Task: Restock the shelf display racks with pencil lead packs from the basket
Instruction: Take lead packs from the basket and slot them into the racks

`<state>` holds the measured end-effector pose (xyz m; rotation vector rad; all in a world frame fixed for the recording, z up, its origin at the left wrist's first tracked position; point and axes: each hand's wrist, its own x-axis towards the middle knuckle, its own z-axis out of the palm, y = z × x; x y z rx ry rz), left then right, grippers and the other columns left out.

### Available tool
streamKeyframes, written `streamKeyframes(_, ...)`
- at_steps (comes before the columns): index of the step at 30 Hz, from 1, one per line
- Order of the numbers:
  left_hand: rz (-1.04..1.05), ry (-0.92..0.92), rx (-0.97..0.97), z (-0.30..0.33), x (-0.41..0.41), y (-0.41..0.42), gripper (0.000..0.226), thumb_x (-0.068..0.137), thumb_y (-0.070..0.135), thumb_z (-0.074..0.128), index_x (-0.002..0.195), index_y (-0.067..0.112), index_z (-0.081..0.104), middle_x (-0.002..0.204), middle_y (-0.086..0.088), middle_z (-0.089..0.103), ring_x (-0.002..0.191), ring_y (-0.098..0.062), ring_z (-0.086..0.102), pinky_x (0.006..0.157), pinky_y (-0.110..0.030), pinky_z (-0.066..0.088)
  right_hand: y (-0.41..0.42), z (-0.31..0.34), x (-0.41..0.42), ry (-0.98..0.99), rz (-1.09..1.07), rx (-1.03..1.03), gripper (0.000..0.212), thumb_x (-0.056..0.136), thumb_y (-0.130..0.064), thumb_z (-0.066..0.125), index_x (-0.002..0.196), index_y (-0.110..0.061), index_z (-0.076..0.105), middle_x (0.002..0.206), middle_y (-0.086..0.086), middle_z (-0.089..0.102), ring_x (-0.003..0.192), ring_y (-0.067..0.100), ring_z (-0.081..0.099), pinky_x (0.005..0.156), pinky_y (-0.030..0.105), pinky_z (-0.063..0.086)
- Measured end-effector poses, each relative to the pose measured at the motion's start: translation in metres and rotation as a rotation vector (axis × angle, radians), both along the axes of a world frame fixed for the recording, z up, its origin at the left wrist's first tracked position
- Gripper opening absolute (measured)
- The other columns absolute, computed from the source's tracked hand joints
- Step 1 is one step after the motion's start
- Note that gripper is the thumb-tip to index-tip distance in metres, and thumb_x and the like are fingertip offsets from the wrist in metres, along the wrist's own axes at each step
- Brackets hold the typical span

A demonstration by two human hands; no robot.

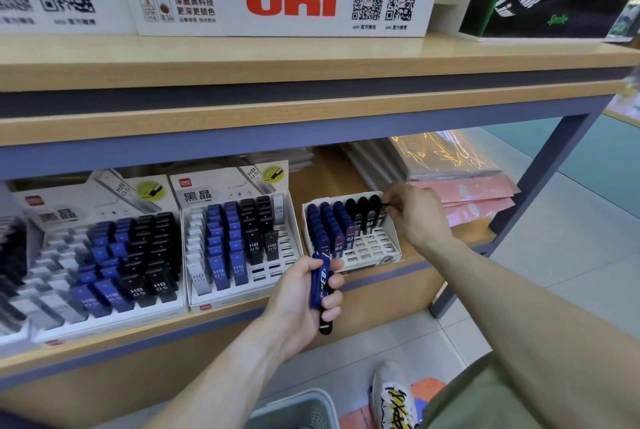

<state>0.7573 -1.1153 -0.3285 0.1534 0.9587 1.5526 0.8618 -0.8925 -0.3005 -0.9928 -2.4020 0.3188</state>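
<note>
1. The right hand [414,212] has its grip pinched on a black lead pack [382,211] at the back right corner of the small white rack [388,238], fingertips closed on the pack's top.
2. The left hand [304,288] has its grip curled round a bundle of blue and black packs [320,285], held upright just in front of that rack's front left corner.
3. Under the right grip, the small rack holds rows of dark blue packs [320,224] on its left side and black packs [363,212] along the back right; its front right slots show bare white grid.
4. Left of the left grip stands a middle rack [239,297] with white, blue and black "HB 0.5" packs; several front right slots are open.
5. Further left, a larger rack [104,319] is filled with grey, blue and black packs, its left part blurred.
6. Right of the right grip, pink wrapped packets [478,200] lie stacked on the shelf [381,290], close to the hand.
7. Above both grips the upper shelf edge [311,120] overhangs; bare shelf shows behind the small rack.
8. Below the left forearm, the grey basket [304,408] sits on the floor beside a shoe [394,397]; its contents cannot be seen.
</note>
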Motion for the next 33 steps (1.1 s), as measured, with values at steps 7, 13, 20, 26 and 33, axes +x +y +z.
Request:
streamKeyframes(7,-0.033,0.069,0.018,-0.002,0.001,-0.001,0.04,0.106,0.03,0.045,0.126,0.003,0.067,0.075,-0.004,0.053,0.051,-0.014,0.035,0.043,-0.025,0.024,-0.002,-0.001,-0.005,-0.047,-0.015,-0.018,0.035,0.086,0.0,0.06,0.112,-0.016,0.076,0.101,0.012,0.077,0.093,0.035,0.071,0.083,0.041,0.058)
streamKeyframes(13,-0.048,0.12,0.014,0.0,0.002,-0.004,0.039,0.105,0.036,0.049,0.127,0.012,0.07,0.074,-0.002,0.052,0.052,-0.013,0.03,0.046,-0.026,0.022,-0.008,0.003,-0.001,-0.085,0.0,-0.024,0.039,0.084,0.004,0.059,0.113,-0.013,0.077,0.102,0.011,0.077,0.094,0.032,0.072,0.086,0.038,0.057)
streamKeyframes(20,-0.058,0.051,0.033,-0.003,-0.002,-0.003,0.043,0.101,0.023,0.041,0.129,0.001,0.066,0.075,-0.004,0.05,0.051,-0.014,0.032,0.043,-0.026,0.025,-0.03,0.024,-0.001,-0.042,-0.035,-0.029,0.019,0.086,-0.007,0.064,0.103,-0.016,0.066,0.085,0.006,0.074,0.082,0.03,0.069,0.067,0.034,0.055)
streamKeyframes(26,-0.077,0.038,0.035,-0.003,-0.001,-0.001,0.04,0.095,0.022,0.047,0.123,-0.004,0.059,0.074,-0.006,0.051,0.05,-0.015,0.033,0.044,-0.027,0.024,-0.089,0.042,-0.01,-0.053,0.089,-0.77,0.035,0.078,-0.046,0.083,0.08,-0.012,0.077,0.067,0.006,0.073,0.054,0.01,0.062,0.05,0.022,0.047)
streamKeyframes(33,-0.087,0.02,0.039,-0.004,0.0,0.001,0.041,0.092,0.023,0.05,0.122,-0.003,0.058,0.076,-0.008,0.053,0.051,-0.016,0.034,0.044,-0.027,0.025,-0.096,0.048,-0.012,-0.001,0.074,-0.912,0.023,0.078,-0.025,0.088,0.086,-0.008,0.075,0.074,0.004,0.077,0.065,0.011,0.074,0.057,0.022,0.048)
